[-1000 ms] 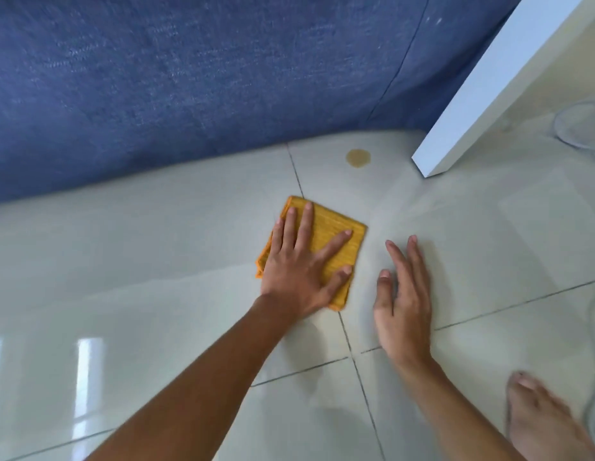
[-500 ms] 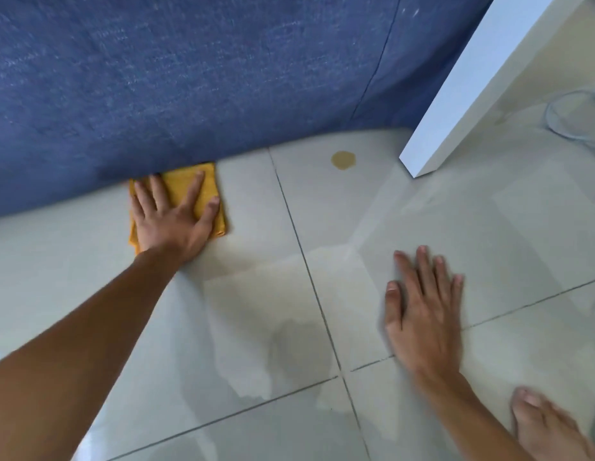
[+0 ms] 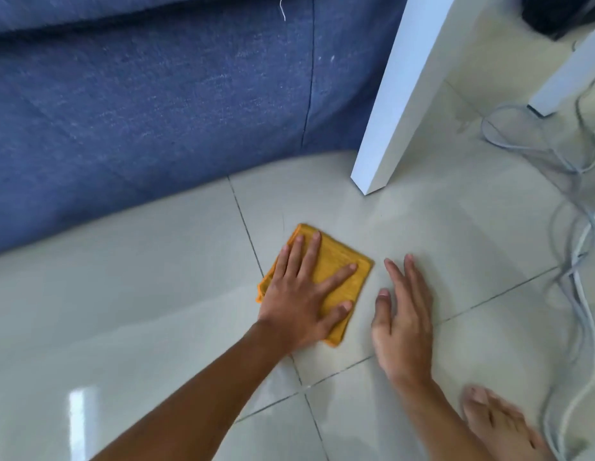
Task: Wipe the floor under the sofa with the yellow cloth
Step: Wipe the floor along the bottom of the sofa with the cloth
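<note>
The folded yellow cloth point(image 3: 336, 264) lies flat on the pale tiled floor point(image 3: 123, 294), a little in front of the blue sofa point(image 3: 156, 104). My left hand point(image 3: 302, 294) presses down on the cloth with fingers spread, covering its left half. My right hand point(image 3: 402, 314) rests flat on the bare tile just right of the cloth, holding nothing. The sofa's lower edge curves across the upper half of the view; the floor beneath it is hidden.
A white table leg point(image 3: 389, 104) stands on the floor right of the sofa, with a second white leg point(image 3: 569, 71) farther back. Grey cables point(image 3: 575, 234) trail along the right side. A bare foot point(image 3: 499, 424) is at the bottom right.
My left hand has slid the cloth from the sofa's edge at the left back toward the right, close to my right hand. The brownish spot near the table leg is no longer visible.
</note>
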`<state>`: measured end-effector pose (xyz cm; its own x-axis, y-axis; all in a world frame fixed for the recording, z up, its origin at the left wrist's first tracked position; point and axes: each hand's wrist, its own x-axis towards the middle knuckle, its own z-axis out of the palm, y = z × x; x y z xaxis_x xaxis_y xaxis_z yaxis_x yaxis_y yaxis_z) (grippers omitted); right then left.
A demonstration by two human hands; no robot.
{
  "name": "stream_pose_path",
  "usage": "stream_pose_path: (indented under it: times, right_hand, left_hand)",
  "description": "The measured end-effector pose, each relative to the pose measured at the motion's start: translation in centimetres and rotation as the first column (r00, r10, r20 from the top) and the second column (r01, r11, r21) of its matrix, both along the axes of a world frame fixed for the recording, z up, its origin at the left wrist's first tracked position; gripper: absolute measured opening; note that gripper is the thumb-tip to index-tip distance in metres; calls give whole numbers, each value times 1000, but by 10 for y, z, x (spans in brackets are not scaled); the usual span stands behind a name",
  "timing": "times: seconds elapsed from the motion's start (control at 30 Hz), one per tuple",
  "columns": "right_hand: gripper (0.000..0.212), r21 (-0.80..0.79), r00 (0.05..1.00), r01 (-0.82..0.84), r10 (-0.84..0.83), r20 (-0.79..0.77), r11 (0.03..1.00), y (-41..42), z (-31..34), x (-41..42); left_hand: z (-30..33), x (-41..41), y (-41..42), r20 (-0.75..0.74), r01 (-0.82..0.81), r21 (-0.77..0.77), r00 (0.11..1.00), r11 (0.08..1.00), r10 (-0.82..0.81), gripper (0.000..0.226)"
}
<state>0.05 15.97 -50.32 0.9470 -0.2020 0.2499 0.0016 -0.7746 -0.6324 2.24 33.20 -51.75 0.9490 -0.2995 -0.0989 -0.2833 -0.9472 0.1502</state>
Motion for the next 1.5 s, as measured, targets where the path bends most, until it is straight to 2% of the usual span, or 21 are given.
stream_pose_path:
  times: [0.1, 0.17, 0.27, 0.37, 0.47, 0.57, 0.63, 0.73, 0.83, 0.93, 1.03, 1.27, 1.5]
  right_hand:
    - [45, -224, 998, 0, -14, -58, 974, -14, -5, 7]
    - [51, -330, 989, -18, -32, -145, 944, -17, -8, 7]
    - [52, -414, 986, -3, -66, -153, 910, -14, -16, 6]
    - [50, -436, 991, 18, -75, -114, 900, -14, -23, 6]
    - [49, -440, 994, 19, -64, -88, 898, -18, -30, 7]
    - [49, -435, 993, -1, -49, -104, 901, -19, -31, 7]
    - [48, -415, 994, 7, -50, -93, 910, -19, -29, 8]
    - [48, -346, 995, 15, -47, -84, 938, -17, -22, 7]
    - [49, -275, 991, -6, -32, -132, 961, -18, -13, 5]
    - [53, -221, 977, -60, 11, -214, 973, -12, -1, 1]
    - [52, -236, 969, -166, 114, -218, 957, 19, 6, -21]
    - [53, -245, 894, -442, 403, -193, 863, 148, 0, -100]
    - [52, -271, 826, -564, 525, -205, 780, 233, -9, -136]
  left_hand:
    - [-3, -63, 60, 12, -30, 25, 1000, 999, 29, 64]
    - [-1, -71, 114, 29, -149, 64, 989, 987, 147, 63]
    - [2, -36, 173, 25, -440, 82, 898, 894, 440, 67]
    - [0, 38, 184, 49, -592, 96, 805, 800, 591, 71]
    - [-1, 119, 150, 58, -602, 125, 798, 789, 600, 71]
    - [-3, 157, 83, 22, -492, 119, 870, 862, 493, 71]
    - [-3, 151, 32, 21, -391, 85, 921, 917, 390, 70]
    - [-2, 104, -25, 6, -267, 17, 964, 964, 266, 68]
    - [0, 41, -48, -1, -203, -49, 979, 978, 203, 67]
    - [1, -21, -35, 5, -239, -92, 971, 967, 240, 66]
    - [2, -76, 6, 25, -340, -102, 939, 935, 344, 65]
    - [5, -215, 161, 31, -659, -38, 751, 752, 660, 65]
    - [5, -320, 320, 13, -857, 52, 514, 513, 858, 67]
